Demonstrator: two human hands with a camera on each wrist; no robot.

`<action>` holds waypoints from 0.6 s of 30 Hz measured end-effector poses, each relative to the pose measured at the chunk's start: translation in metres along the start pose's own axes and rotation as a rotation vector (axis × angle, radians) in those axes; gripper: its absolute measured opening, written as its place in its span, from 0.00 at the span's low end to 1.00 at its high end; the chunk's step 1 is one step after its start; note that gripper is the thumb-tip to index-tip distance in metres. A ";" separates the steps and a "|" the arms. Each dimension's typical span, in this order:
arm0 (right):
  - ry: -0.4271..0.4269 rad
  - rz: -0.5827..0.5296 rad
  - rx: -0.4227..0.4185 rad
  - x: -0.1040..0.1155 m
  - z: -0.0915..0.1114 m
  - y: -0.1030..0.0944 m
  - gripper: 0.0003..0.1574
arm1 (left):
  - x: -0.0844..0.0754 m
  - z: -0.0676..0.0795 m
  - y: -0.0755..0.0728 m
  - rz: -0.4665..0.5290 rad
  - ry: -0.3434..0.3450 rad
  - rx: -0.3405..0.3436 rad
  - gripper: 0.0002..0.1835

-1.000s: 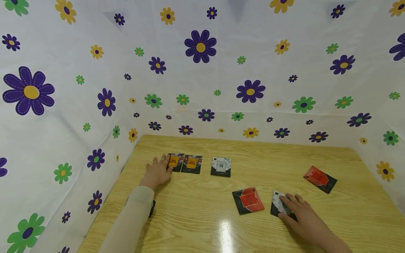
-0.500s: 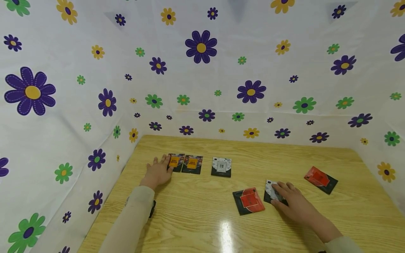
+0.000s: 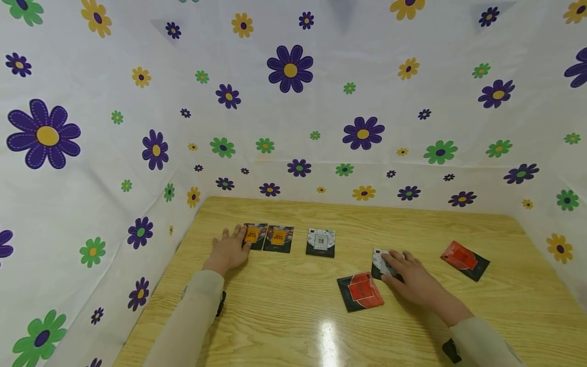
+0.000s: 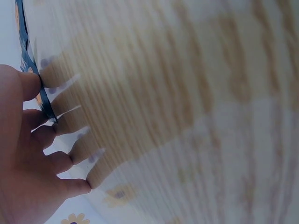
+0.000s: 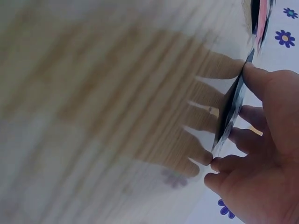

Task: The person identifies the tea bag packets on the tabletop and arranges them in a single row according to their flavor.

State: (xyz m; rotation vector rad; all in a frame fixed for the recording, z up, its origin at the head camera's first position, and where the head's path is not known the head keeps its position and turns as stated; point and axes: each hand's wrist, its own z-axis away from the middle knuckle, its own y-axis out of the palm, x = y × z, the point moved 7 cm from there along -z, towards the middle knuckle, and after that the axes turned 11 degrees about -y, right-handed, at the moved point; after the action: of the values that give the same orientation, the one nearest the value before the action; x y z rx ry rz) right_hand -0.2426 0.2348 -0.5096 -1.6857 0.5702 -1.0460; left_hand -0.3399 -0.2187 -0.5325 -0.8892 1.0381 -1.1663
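In the head view my left hand (image 3: 228, 251) lies at the table's left, fingers spread, touching the left edge of a square black sachet with an orange label (image 3: 254, 235). A like orange-labelled sachet (image 3: 278, 238) lies just right of it. My right hand (image 3: 415, 280) rests its fingertips on a grey-white and black sachet (image 3: 380, 262), flat on the table and partly covered. Its thumb touches the near edge, as the right wrist view shows of that sachet (image 5: 229, 112). In the left wrist view, the thumb and a fingertip touch the sachet edge (image 4: 46, 102); other fingertips meet the wood.
Another grey-white and black sachet (image 3: 320, 242) lies in the back row. A red and black sachet (image 3: 360, 291) is close to the left of my right hand, and a second red one (image 3: 465, 260) lies farther right. Flower-printed white cloth (image 3: 321, 102) walls in the wooden table (image 3: 275, 306).
My right hand has slid the grey-white sachet away from me and to the left, past the near red sachet's right side. The left hand has stayed in place.
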 end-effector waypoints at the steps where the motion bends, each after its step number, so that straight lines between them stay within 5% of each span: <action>1: -0.001 0.003 -0.006 -0.001 -0.002 0.000 0.39 | 0.000 0.000 0.000 0.001 0.000 -0.001 0.35; 18: -0.008 -0.008 0.015 0.003 -0.032 0.004 0.42 | 0.000 0.000 -0.001 -0.005 -0.005 0.001 0.35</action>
State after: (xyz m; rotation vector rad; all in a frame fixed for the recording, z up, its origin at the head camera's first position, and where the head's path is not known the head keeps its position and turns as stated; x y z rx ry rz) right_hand -0.2676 0.2143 -0.5091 -1.6798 0.5496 -1.0460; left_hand -0.3404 -0.2184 -0.5318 -0.8938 1.0316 -1.1680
